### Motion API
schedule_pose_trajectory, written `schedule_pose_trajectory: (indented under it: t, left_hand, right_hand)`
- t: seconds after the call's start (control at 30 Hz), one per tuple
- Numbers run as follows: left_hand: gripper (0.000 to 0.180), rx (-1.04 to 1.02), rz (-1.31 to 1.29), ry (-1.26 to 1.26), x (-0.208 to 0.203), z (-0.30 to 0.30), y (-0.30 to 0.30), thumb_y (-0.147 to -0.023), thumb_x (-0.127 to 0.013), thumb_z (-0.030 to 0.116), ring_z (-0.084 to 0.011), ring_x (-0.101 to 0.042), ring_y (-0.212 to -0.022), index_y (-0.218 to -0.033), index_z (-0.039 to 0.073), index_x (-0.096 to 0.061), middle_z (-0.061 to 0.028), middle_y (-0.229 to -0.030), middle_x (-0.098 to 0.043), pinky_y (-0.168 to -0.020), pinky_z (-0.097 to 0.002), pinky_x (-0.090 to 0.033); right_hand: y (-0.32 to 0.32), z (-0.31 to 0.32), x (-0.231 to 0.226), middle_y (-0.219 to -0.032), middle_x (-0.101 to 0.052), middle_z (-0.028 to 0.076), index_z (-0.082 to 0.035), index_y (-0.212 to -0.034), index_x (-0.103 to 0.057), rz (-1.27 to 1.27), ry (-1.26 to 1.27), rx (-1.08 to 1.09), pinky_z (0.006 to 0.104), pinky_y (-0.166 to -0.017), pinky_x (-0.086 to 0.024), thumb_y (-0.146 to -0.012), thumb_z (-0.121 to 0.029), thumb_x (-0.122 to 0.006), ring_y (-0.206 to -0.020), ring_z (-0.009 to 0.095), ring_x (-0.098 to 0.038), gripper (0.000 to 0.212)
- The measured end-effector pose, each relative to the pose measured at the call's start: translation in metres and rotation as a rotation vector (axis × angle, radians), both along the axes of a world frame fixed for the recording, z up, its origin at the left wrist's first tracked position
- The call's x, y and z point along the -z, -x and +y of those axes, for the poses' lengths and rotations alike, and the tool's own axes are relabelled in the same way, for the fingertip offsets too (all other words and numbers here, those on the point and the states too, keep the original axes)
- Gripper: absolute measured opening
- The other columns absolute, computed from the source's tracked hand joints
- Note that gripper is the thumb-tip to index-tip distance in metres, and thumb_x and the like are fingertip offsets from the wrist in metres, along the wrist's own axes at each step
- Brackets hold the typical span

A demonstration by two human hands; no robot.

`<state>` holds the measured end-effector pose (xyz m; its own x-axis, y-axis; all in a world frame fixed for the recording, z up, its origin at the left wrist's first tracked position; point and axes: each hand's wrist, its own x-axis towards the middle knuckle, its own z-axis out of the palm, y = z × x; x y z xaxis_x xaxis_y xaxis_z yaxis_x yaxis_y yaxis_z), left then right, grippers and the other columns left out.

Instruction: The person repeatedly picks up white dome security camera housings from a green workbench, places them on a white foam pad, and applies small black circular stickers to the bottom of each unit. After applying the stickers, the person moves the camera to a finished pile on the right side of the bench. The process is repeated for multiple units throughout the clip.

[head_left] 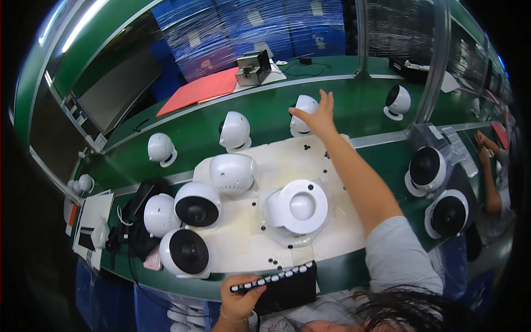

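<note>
My right hand (319, 117) reaches to the far side of the bench, its thumb and fingers spread apart at a round white camera (305, 103) on a small stand. Whether the fingers touch it I cannot tell. Down at the near edge, my left hand (241, 297) is closed on a black strip (276, 278) carrying a row of white pads. Between the hands, a white camera (287, 209) lies with its ring-shaped base facing up on a pale sheet (238, 243). Small black dots (273, 260) are scattered over that sheet.
Left of the upturned one stand several white cameras (188, 252). More sit in a row on the green far strip (191, 133), and two black-faced ones (428, 166) at the right. A metal post (434, 66) rises there. A co-worker's arm (489, 177) shows far right.
</note>
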<state>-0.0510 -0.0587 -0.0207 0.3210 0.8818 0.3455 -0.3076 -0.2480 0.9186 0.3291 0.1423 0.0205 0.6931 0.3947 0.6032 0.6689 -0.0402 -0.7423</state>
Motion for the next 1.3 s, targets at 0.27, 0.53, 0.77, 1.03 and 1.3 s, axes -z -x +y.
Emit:
schedule_pose_trajectory:
  t: [0.27, 0.53, 0.77, 1.03, 1.3]
  left_hand:
    - [0.031, 0.367, 0.515, 0.309, -0.003, 0.039, 0.03, -0.073, -0.066, 0.004, -0.0122, -0.052, -0.074, -0.099, 0.002, -0.048, -0.0069, -0.085, -0.056, -0.067, -0.0248, -0.044]
    - [0.027, 0.256, 0.222, 0.42, -0.003, 0.011, 0.015, -0.08, -0.06, 0.007, -0.011, -0.052, -0.068, -0.103, 0.001, -0.047, -0.0072, -0.084, -0.054, -0.06, -0.0252, -0.046]
    - [0.026, 0.039, 0.057, 0.185, -0.009, 0.012, -0.008, -0.072, -0.067, 0.0, -0.0114, -0.055, -0.073, -0.093, -0.001, -0.051, -0.0079, -0.083, -0.059, -0.068, -0.0243, -0.046]
    - [0.027, -0.066, 0.048, 0.112, -0.029, 0.001, -0.018, -0.073, -0.066, -0.001, -0.0101, -0.055, -0.074, -0.094, -0.001, -0.05, -0.0075, -0.083, -0.059, -0.069, -0.0233, -0.045]
    - [0.017, -0.085, 0.133, -0.008, -0.023, 0.008, -0.031, -0.073, -0.068, 0.0, -0.0078, -0.052, -0.06, -0.082, -0.001, -0.054, -0.0066, -0.07, -0.06, -0.056, -0.0208, -0.042]
  right_hand:
    - [-0.045, -0.015, -0.012, -0.124, -0.038, 0.021, -0.004, -0.124, -0.041, 0.027, 0.058, -0.082, 0.0392, -0.094, -0.036, -0.056, -0.039, -0.076, -0.113, 0.034, -0.041, 0.084]
    - [-0.111, -0.166, -0.024, -0.122, -0.043, 0.015, -0.006, -0.118, -0.047, -0.219, 0.279, 0.495, 0.0436, -0.093, -0.035, -0.06, -0.033, -0.07, -0.113, 0.032, -0.041, 0.068]
    - [-0.092, -0.185, -0.019, -0.125, -0.042, 0.011, -0.006, -0.112, -0.05, -0.638, 0.219, 0.68, 0.0443, -0.095, -0.026, -0.065, -0.002, -0.052, -0.119, 0.027, -0.036, 0.046]
    - [0.121, -0.229, -0.057, -0.089, -0.062, 0.009, -0.004, -0.104, -0.055, -0.125, 0.219, -1.173, 0.0308, -0.076, -0.047, -0.073, -0.018, -0.068, -0.086, 0.02, -0.06, 0.036]
    - [0.116, -0.236, -0.04, -0.083, -0.063, 0.008, -0.006, -0.105, -0.055, 0.054, 0.353, -1.138, 0.0273, -0.069, -0.049, -0.079, -0.016, -0.064, -0.075, 0.02, -0.063, 0.03]
